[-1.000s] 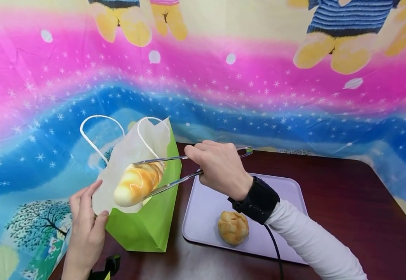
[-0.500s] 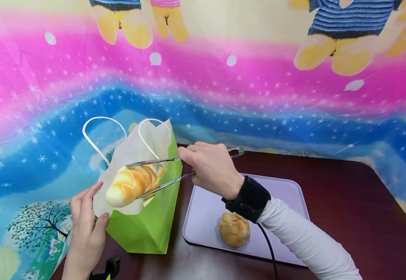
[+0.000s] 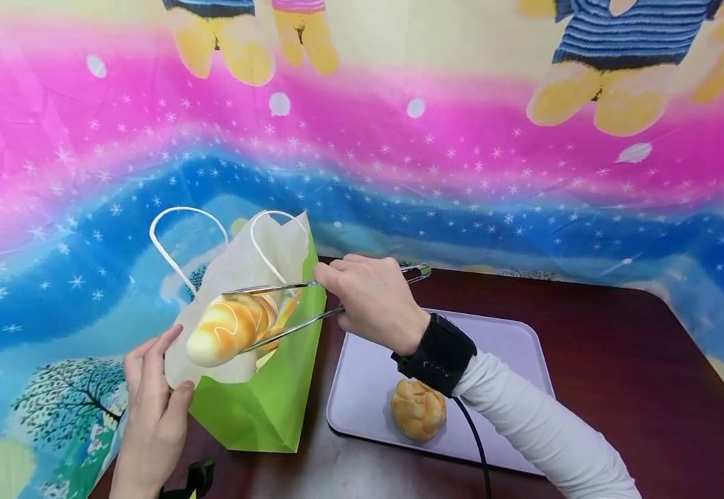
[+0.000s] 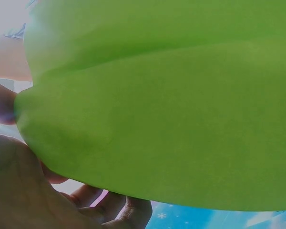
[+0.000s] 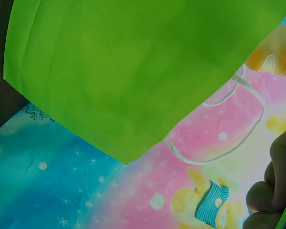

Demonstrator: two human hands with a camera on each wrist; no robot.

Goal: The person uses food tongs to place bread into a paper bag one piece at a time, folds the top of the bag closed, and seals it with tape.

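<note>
A long, glazed bread roll point(image 3: 227, 331) with a white zigzag line sits at the mouth of a green paper bag point(image 3: 255, 409), against its white inside, pale end toward the left hand point(image 3: 156, 409). Metal tongs point(image 3: 302, 325) pinch it from both sides; its far end is hard to make out. Behind it a yellow-brown sliver shows, too covered to identify. The right hand point(image 3: 371, 298) grips the tongs' arms, hiding their middle. The left hand holds the bag's near edge between thumb and fingers; some fingertips are out of sight. The left wrist view is mostly green paper, and the right wrist view cuts the roll off at its edge.

Beside the bag, a round bun point(image 3: 418, 410) rests on a lilac tray point(image 3: 368, 374), which the right forearm point(image 3: 542, 423) partly covers. The dark table point(image 3: 611, 346) meets a printed backdrop point(image 3: 362, 149), cropped above.
</note>
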